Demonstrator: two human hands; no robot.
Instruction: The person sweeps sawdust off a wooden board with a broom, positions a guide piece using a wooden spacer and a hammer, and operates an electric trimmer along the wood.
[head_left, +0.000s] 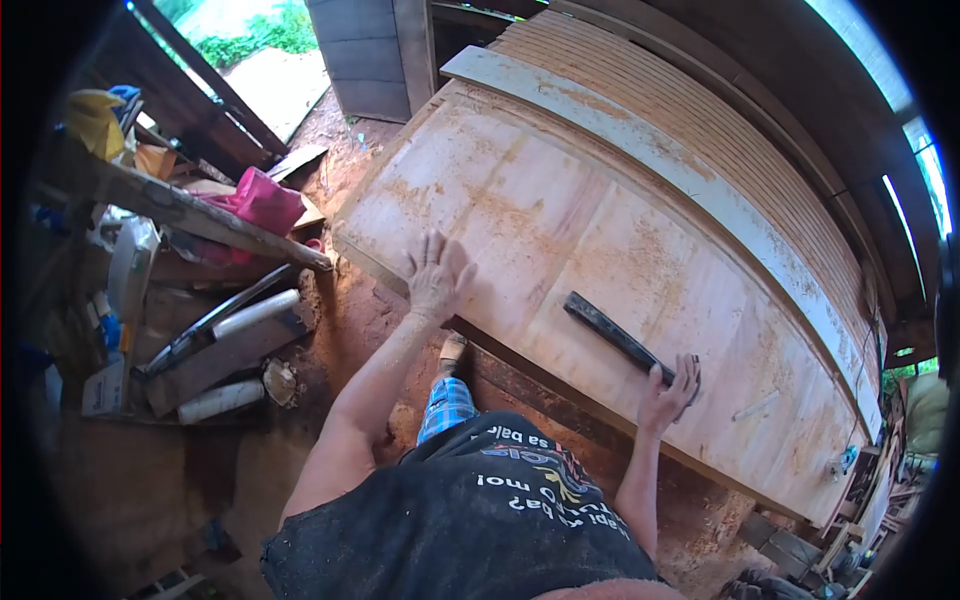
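A broad pale wooden panel [640,250] dusted with sawdust lies before me. Over its near left edge, my left hand [438,278] has its fingers spread and holds nothing. Farther right, my right hand [668,398] is at the near end of a long dark bar [610,330], with thumb and fingers around that end. The bar rests on or just above the panel, slanting away to the left. A short pale stick [756,405] lies on the panel right of my right hand.
A pale board [650,155] runs along the panel's far side, with ribbed wood behind it. Left are a wooden rail [200,215], a pink bag [268,203] and white rolls [256,313]. Wood scraps [855,540] lie at the lower right.
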